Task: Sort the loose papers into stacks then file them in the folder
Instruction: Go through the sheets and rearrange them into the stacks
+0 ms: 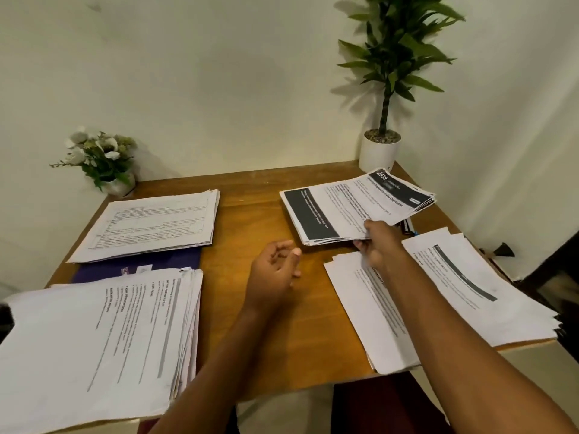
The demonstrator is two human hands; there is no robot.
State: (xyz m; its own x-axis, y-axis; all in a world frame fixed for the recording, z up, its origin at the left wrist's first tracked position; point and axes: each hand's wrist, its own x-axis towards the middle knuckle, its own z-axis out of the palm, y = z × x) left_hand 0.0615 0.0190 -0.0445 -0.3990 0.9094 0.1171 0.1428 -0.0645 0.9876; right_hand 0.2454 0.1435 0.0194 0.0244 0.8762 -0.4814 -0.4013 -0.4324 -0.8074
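Head view puts your right hand [380,242] at the far right of the brown wooden tabletop [250,208], thumb on top and fingers beneath the near edge of a white printed paper stack with dark header bands [354,208]. Your left hand [275,270] hangs near it, fingers loosely curled, holding nothing. A fanned pile of white sheets [463,296] lies under your right forearm. At near left sits a thick white stack [94,339]; behind it another stack [150,223] rests on a dark purple folder [141,265].

Bare table [250,211] runs down the middle between left stacks [150,223] and right stacks [354,205].
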